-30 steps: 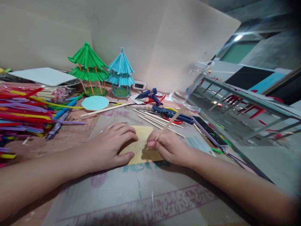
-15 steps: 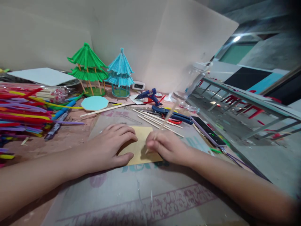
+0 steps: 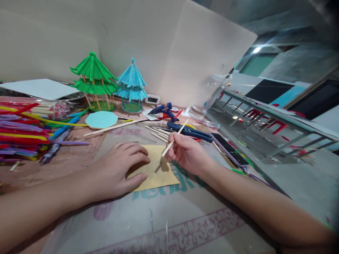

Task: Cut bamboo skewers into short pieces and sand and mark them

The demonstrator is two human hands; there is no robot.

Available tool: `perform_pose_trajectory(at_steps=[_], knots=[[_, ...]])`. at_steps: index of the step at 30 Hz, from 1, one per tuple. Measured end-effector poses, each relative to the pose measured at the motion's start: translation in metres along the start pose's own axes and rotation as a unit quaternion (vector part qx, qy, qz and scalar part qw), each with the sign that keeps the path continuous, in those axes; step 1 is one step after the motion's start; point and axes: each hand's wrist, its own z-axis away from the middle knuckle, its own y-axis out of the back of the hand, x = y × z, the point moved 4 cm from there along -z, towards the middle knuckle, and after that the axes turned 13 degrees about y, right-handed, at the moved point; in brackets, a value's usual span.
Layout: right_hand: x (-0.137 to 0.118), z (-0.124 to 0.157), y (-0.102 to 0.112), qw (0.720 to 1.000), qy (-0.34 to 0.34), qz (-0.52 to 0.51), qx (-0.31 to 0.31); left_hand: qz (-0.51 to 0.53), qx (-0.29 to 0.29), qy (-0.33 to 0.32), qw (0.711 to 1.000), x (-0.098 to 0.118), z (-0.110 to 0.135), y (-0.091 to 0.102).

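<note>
My left hand lies with fingers spread on a tan sheet of sandpaper or paper, pressing its left side. Between the thumb and fingers of my right hand is a thin wooden stick, tilted, its lower end over the sheet and casting a shadow there. Several more wooden sticks lie just beyond the sheet, partly behind my right hand. Under the sheet spreads a printed plastic-like covering.
Behind stand a green pipe-cleaner pavilion and a blue one. Nearby lie a pale blue octagon, a glue gun, pliers or cutters and a phone. Pipe cleaners heap at left; a clear jug stands at right.
My right hand has lifted off the sheet and turned, so the stick now slants upward to the right and its lower end is off the paper. My left hand stays on the sheet.
</note>
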Motion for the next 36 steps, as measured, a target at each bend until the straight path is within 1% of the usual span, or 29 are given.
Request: perform_pose_trajectory(at_steps=[3,7,9,11,15,19,23,30,36], knots=[[0.003,0.002,-0.003,1.000,0.015,0.017,-0.017,0.024,0.043,-0.016,0.999,0.002,-0.001,0.006],[0.006,0.005,-0.009,0.997,0.036,0.056,-0.030,0.031,0.133,-0.068,0.988,0.010,0.002,0.018],[0.007,0.007,-0.012,0.996,0.046,0.066,-0.042,0.027,0.151,-0.089,0.984,0.014,0.004,0.021],[0.006,0.009,-0.014,0.994,0.055,0.077,-0.044,0.024,0.148,-0.094,0.984,0.016,0.005,0.022],[0.001,0.012,-0.017,0.990,0.068,0.121,-0.018,0.023,0.136,-0.089,0.986,0.017,0.006,0.022],[-0.004,0.015,-0.021,0.982,0.092,0.163,-0.004,0.024,0.158,-0.077,0.984,0.016,0.006,0.023],[-0.007,0.016,-0.023,0.979,0.105,0.172,0.007,0.012,0.164,-0.064,0.984,0.015,0.007,0.024],[-0.010,0.015,-0.023,0.973,0.122,0.193,0.026,0.007,0.152,-0.077,0.985,0.015,0.005,0.023],[-0.009,0.015,-0.024,0.975,0.112,0.188,0.027,0.004,0.148,-0.093,0.985,0.016,0.004,0.021]])
